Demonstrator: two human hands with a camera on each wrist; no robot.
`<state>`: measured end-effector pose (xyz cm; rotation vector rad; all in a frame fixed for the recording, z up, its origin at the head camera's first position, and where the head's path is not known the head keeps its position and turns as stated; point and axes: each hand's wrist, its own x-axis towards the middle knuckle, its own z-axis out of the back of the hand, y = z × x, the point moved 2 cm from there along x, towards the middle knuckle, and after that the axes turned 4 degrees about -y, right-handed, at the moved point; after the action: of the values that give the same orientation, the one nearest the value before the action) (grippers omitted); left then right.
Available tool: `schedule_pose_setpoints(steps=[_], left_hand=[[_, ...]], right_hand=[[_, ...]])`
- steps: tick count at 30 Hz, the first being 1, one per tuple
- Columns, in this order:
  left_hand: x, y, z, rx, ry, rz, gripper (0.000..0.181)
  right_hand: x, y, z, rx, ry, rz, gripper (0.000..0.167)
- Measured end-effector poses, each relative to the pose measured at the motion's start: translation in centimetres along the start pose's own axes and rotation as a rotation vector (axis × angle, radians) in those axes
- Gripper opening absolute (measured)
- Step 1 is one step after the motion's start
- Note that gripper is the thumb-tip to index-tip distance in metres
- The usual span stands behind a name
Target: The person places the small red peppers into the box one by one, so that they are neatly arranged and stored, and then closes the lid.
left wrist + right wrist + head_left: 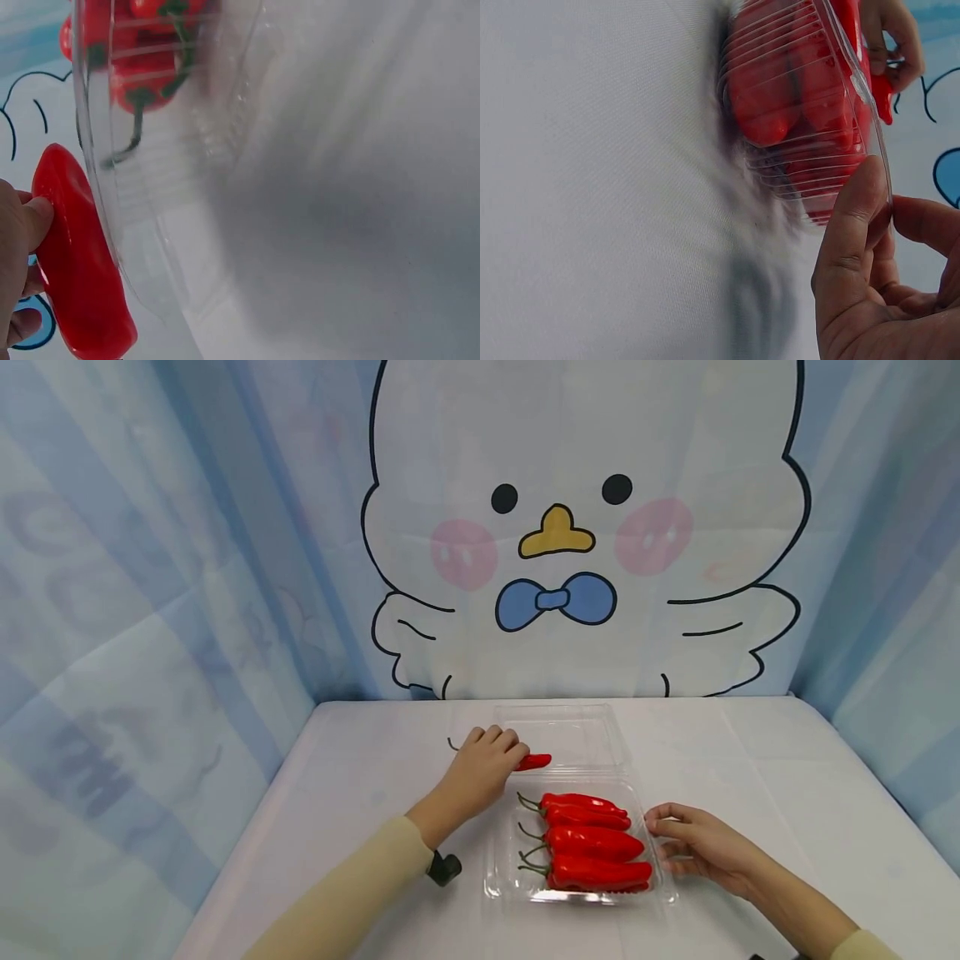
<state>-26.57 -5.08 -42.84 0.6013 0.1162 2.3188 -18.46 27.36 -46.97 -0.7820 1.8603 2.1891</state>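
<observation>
My left hand [487,762] grips a long red chili pepper [534,762] over the back left of a clear plastic container [501,868]. In the left wrist view, my thumb and fingers pinch that glossy pepper [82,255] beside the container's rim, with its stem out of sight. Several red peppers [596,842] lie side by side in the container, their green stems pointing left. At the container's right edge, my right hand [701,842] has the rim between thumb and index finger, as the right wrist view shows.
The container's clear lid [558,731] is folded back flat on the white table [375,752]. A dark camera piece [444,868] sits at the left wrist. Behind the table hangs a curtain [555,652] with a cartoon bird.
</observation>
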Motion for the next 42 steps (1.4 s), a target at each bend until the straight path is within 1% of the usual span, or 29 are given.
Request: schedule_pose_setpoints(steps=[7,15,21,22,26,29,37,42], left_hand=[[0.7,-1.5,0.5,0.015,0.032,-0.050,0.031],[1.5,-3.2,1.2,0.019,0.037,-0.102,0.033],[2.2,-4.2,1.4,0.017,0.068,-0.134,0.043],[2.3,-4.3,1.4,0.015,0.070,-0.136,0.042],[2.7,-4.8,1.3,-0.004,0.069,-0.145,0.029],[3.1,-5.2,1.2,-0.030,0.082,-0.145,0.020],[3.9,-6.0,1.1,-0.060,0.166,-0.158,0.021],[4.8,-6.5,1.2,-0.082,0.171,-0.168,0.022]], right_hand=[[-0.1,0.0,0.1,-0.002,-0.001,0.003,0.043],[-0.1,-0.1,0.0,-0.002,-0.002,0.008,0.043],[-0.1,0.0,0.0,-0.004,-0.005,0.010,0.044],[0.0,0.0,0.0,-0.003,-0.006,0.009,0.044],[0.0,-0.1,0.0,-0.001,-0.005,0.006,0.044],[0.0,-0.1,0.1,0.003,-0.001,0.007,0.044],[0.2,-0.2,0.1,0.010,0.002,0.000,0.042],[0.1,-0.2,0.0,0.010,0.002,-0.006,0.044]])
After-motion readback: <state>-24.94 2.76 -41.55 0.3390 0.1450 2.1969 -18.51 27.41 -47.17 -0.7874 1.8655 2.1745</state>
